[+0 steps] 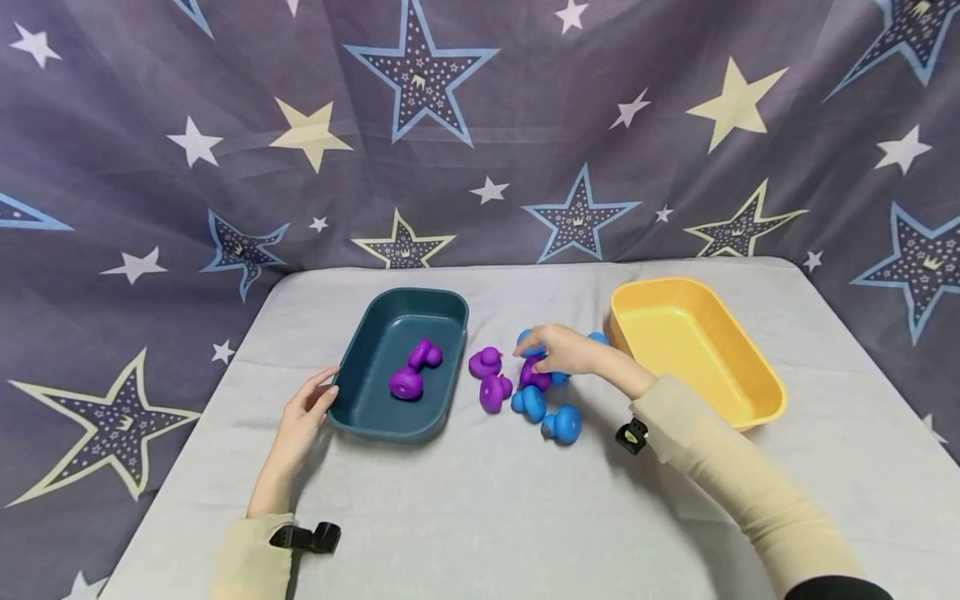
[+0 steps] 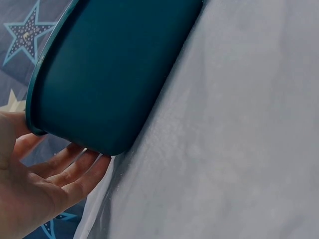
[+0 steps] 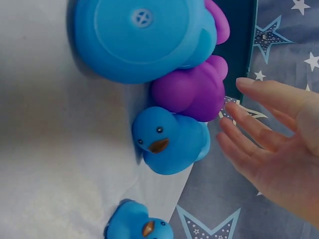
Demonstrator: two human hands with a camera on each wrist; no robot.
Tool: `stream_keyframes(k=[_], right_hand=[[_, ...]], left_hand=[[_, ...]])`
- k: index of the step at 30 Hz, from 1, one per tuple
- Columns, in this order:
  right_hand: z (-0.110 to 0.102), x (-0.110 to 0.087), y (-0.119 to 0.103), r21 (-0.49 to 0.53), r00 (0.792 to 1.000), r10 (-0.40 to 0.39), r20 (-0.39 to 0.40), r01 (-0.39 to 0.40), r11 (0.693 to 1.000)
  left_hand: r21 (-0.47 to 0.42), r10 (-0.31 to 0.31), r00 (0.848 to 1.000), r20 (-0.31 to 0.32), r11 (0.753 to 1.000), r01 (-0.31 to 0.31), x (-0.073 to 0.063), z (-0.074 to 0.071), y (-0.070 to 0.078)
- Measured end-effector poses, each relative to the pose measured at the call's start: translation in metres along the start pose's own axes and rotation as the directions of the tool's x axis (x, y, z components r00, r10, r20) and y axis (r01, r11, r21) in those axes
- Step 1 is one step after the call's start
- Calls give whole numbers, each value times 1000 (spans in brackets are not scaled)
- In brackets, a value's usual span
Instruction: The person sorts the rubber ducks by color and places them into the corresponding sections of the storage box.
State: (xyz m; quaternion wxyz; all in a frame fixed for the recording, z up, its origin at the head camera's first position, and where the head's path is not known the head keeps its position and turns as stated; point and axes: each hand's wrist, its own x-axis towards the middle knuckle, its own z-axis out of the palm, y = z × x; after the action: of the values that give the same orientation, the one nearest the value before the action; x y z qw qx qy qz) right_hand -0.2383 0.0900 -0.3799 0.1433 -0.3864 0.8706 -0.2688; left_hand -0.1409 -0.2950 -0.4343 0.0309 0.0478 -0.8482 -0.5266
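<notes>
My left hand (image 1: pixel 302 408) rests against the near left side of a dark teal tray (image 1: pixel 341 417), its fingertips at the outer wall in the left wrist view. Purple rubber ducks (image 1: pixel 406 384) lie inside that tray. My right hand (image 1: pixel 566 348) hovers over a cluster of rubber ducks, fingers extended and holding nothing. Below its fingers is a purple duck (image 1: pixel 534 375), with a blue duck (image 3: pixel 172 142) beside it in the right wrist view. Another blue duck (image 3: pixel 134 45) there shows its flat underside. The right hand partly hides some ducks in the head view.
A yellow tray (image 1: pixel 757 367) stands to the right, behind my right forearm. Two purple ducks (image 1: pixel 491 393) lie between the teal tray and the cluster. One blue duck (image 1: pixel 566 424) lies nearest me. A star-patterned cloth (image 1: pixel 480 100) hangs behind the white-covered table (image 1: pixel 465 517).
</notes>
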Motion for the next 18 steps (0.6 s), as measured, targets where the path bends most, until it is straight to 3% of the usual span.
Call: stream_keyframes(k=[18], right_hand=[[4,8,7,-30,1000,-9,22,9,999]], left_hand=[[-13,-9,1000,8,1000,9,-1,0,0]])
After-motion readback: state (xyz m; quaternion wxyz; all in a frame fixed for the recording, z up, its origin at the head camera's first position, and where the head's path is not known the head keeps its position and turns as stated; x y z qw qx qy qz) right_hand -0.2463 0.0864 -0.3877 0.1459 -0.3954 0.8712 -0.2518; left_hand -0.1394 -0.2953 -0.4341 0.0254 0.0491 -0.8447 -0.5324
